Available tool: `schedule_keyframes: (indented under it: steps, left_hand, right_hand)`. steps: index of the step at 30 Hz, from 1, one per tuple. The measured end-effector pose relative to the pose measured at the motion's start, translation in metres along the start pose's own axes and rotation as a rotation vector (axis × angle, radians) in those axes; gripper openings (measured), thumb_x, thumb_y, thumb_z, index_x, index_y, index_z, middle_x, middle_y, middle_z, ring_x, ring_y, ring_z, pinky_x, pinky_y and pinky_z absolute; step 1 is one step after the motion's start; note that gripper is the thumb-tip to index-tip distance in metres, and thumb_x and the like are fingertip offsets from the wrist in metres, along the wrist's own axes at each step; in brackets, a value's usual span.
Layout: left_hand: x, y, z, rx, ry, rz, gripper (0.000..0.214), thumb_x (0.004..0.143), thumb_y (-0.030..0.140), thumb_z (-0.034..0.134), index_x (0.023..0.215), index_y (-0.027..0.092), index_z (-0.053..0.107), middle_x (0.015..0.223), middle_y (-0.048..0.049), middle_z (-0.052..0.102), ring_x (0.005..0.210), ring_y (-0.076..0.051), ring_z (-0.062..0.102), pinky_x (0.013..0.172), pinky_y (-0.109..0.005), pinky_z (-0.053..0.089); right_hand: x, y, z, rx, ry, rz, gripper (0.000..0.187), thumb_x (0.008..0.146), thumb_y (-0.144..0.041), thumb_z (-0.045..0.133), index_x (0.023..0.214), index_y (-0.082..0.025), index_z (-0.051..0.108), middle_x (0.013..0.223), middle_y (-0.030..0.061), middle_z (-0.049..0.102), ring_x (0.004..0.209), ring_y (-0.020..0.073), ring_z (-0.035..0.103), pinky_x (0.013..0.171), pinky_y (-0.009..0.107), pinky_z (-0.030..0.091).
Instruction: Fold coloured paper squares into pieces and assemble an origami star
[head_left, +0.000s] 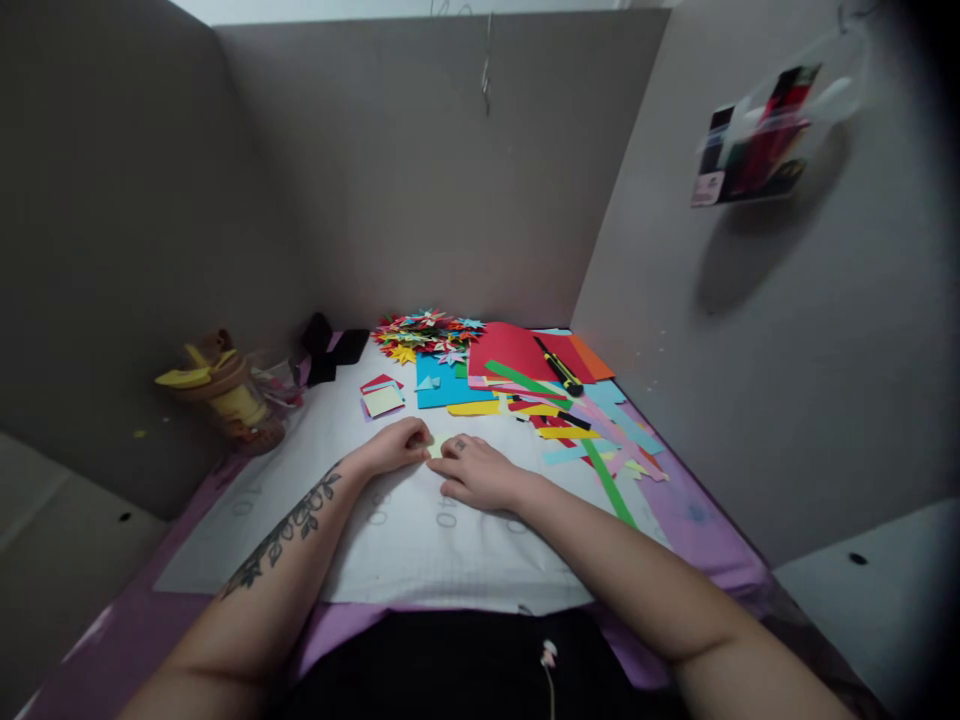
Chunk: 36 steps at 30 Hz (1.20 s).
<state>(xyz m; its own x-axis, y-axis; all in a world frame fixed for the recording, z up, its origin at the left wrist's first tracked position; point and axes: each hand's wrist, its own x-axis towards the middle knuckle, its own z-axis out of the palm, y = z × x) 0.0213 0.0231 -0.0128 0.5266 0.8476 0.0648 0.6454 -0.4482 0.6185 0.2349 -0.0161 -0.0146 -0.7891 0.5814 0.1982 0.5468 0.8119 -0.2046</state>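
A small pale yellow-green piece of paper [436, 449] is between my hands on the white sheet. My left hand [394, 446] is closed, with its fingertips pinching the paper's left side. From the right, my right hand [480, 472] has bent fingers pressed on the paper, partly covering it; its thumb lies lower on the sheet. Just beyond my left hand lies a small stack of square papers [384, 400], a pale yellow one on top. Past my right hand, cut paper strips [559, 430] in several colours are scattered.
Folded paper stars [427, 335] are heaped at the back. A utility knife [559, 368] rests on red paper [499, 350], beside a blue sheet [450, 385]. At left stands a container [232, 395] with yellow-handled tools. Grey partitions [442, 170] enclose the table; a plastic bag [765, 140] hangs at right.
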Motion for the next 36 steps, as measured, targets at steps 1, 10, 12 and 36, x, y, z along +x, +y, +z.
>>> schedule_keyframes:
  steps: [1,10,12,36]
  left_hand:
    - [-0.001,-0.002,-0.001,-0.035,0.002,-0.001,0.022,0.070,0.029,0.059,0.089,0.016,0.057,0.076,-0.0007,0.057,0.067,-0.014,0.051,0.060,-0.023,0.039]
    - [-0.004,-0.002,0.000,-0.091,-0.006,0.026,0.017,0.073,0.024,0.055,0.087,0.016,0.060,0.078,-0.0020,0.059,0.067,-0.013,0.052,0.062,-0.024,0.041]
    - [-0.005,-0.002,0.001,-0.104,-0.003,0.025,0.016,0.074,0.024,0.054,0.086,0.016,0.061,0.079,-0.0025,0.060,0.068,-0.013,0.052,0.062,-0.024,0.042]
    - [-0.002,0.037,0.029,-0.809,0.259,-0.120,0.036,0.076,0.042,0.060,0.099,0.016,0.051,0.083,-0.0026,0.061,0.074,-0.012,0.059,0.070,-0.027,0.047]
  right_hand:
    - [0.002,-0.001,0.001,-0.010,0.002,0.009,0.039,0.084,-0.037,0.055,0.120,-0.024,0.056,0.103,0.0097,0.054,0.099,0.0256,0.046,0.084,0.041,0.040]
    - [-0.006,0.018,0.001,0.180,0.091,-0.096,0.019,0.085,-0.027,0.055,0.096,-0.020,0.069,0.101,0.0077,0.061,0.097,0.0195,0.054,0.087,0.034,0.042]
    - [-0.011,0.024,-0.003,0.210,0.117,-0.127,0.017,0.084,-0.026,0.055,0.091,-0.020,0.070,0.103,0.0077,0.063,0.100,0.0196,0.055,0.089,0.035,0.042]
    - [0.006,0.032,0.005,1.188,0.503,0.363,0.024,0.067,-0.024,0.061,0.089,-0.016,0.057,0.075,-0.0007,0.059,0.065,0.0128,0.056,0.060,0.026,0.046]
